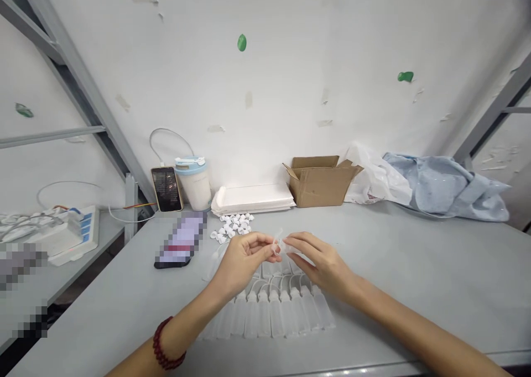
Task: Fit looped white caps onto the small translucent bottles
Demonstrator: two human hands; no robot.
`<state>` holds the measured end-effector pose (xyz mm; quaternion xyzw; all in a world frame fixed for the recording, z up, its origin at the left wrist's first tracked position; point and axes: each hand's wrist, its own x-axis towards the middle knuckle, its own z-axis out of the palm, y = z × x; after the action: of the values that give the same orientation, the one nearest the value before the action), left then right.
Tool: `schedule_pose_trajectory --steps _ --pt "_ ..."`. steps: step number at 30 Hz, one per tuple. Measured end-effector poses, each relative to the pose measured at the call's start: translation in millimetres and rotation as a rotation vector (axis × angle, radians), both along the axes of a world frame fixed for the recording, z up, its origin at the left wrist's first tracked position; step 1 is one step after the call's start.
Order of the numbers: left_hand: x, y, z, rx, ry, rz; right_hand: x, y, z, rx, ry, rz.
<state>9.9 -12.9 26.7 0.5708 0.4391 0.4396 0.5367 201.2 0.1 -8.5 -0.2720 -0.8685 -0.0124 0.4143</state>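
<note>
My left hand [244, 260] is closed, its thumb and fingers pinching the looped white strap end of a small translucent plastic bottle [286, 248]. From the other side, my right hand [326, 261] grips the bottle's body with its fingertips, partly hiding it. Both hands hover just above the table. Below them lies a row of similar translucent bottles [274, 316] with thin curved straps at their tops. Another row, farther back, is mostly covered by my hands. Several small white caps [232, 226] are scattered beyond my left hand.
A phone [182, 241] lies left on the grey table [415, 288]. Behind stand a charging phone [166, 189], a lidded cup [194, 183], a stack of white packets [253, 198] and an open cardboard box [321, 183]. A white plastic bag [373, 178] and a blue bag [443, 183] lie right.
</note>
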Motion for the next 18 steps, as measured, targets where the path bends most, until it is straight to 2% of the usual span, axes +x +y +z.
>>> schedule_pose_trajectory --steps 7,13,18 --pt "3.8 -2.5 -2.5 -0.005 0.022 0.036 -1.4 -2.1 -3.0 -0.009 -0.011 0.026" --pt "4.3 -3.2 -5.9 0.000 0.054 0.007 -1.8 -3.7 -6.1 -0.029 -0.023 0.046" --pt "5.4 -7.2 -3.3 0.101 0.093 -0.018 -2.8 -6.8 -3.5 -0.085 0.012 0.083"
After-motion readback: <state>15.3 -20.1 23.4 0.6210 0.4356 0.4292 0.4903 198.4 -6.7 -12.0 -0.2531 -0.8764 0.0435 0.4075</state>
